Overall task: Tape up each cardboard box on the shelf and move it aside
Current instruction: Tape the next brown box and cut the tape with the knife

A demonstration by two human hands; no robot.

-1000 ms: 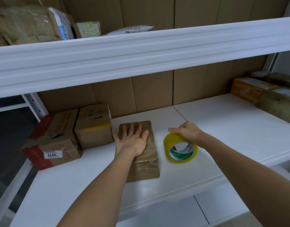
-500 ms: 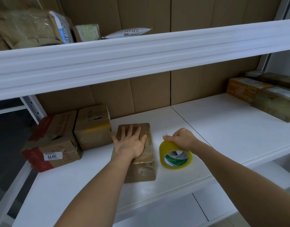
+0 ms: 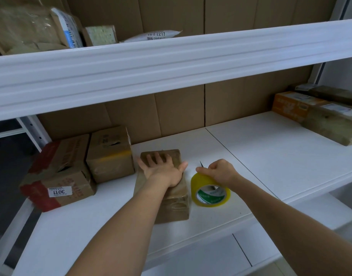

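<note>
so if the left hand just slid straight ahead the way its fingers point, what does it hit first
Probably nothing on the shelf: the left hand lies flat on the taped box, fingers aimed at the cardboard back wall. Past the box's far edge only bare shelf shows, though depth is hard to judge.

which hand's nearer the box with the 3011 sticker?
Left. The left hand presses flat on the small box beside it; the right hand holds the tape roll farther right of the 3011 box.
</note>
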